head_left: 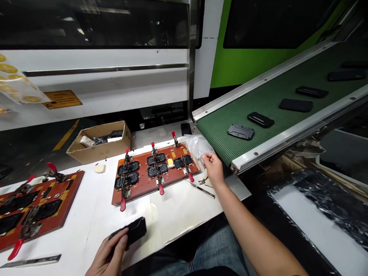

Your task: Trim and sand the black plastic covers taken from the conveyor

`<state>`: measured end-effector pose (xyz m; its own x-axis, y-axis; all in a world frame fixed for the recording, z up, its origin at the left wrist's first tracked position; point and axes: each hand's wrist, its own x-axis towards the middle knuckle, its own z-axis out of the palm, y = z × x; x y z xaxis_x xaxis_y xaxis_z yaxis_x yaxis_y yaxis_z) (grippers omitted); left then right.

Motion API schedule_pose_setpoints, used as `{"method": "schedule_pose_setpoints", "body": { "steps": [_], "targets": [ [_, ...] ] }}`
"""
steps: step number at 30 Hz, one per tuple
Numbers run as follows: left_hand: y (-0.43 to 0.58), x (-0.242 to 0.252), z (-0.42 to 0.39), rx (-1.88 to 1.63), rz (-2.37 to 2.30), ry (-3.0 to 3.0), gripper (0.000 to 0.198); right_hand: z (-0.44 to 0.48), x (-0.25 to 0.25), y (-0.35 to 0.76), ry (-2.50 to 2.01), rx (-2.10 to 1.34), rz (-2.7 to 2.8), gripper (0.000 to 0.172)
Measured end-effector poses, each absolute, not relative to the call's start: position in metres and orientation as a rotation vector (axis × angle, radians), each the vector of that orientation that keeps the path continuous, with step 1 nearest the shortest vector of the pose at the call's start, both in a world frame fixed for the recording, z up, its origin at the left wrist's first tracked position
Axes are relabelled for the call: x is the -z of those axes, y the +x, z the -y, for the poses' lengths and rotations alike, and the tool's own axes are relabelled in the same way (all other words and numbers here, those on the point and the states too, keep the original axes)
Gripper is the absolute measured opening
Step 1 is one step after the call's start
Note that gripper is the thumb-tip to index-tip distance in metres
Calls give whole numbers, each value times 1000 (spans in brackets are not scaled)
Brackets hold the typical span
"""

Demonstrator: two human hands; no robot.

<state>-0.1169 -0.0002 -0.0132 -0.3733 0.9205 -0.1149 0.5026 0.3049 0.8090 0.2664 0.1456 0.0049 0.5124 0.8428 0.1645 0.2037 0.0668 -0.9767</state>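
Note:
My left hand grips a flat black plastic case with rounded corners, tilted above the front of the white table. My right hand is pinched closed beside a clear plastic bag; anything between its fingertips is too small to make out. To its left lies a reddish-brown clamping board, where red-handled toggle clamps stand over several black ribbed parts. A small yellow and white piece sits among them. Below my right hand are a craft knife and small cutting pliers.
A green conveyor belt slopes up to the right, carrying several black cases. A cardboard box stands behind the table. At left are a second clamping board and another knife. Plastic-wrapped material is at right.

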Motion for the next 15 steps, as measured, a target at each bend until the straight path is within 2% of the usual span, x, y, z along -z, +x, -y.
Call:
{"method": "schedule_pose_setpoints", "body": {
  "steps": [5,10,12,15],
  "targets": [
    [-32,-26,-2,-935,-1619,1548,38,-55,-13,193,-1343,-910,1055,33],
    [8,-32,-14,-985,-1359,1575,21,-13,-14,168,-1228,-1369,1096,31],
    [6,-29,-13,-958,-1371,1548,23,-12,-14,176,-1250,-1334,1187,29],
    [-3,-25,-12,-942,-1465,1494,26,-15,-16,190,-1325,-972,1382,24]
  ]
}}
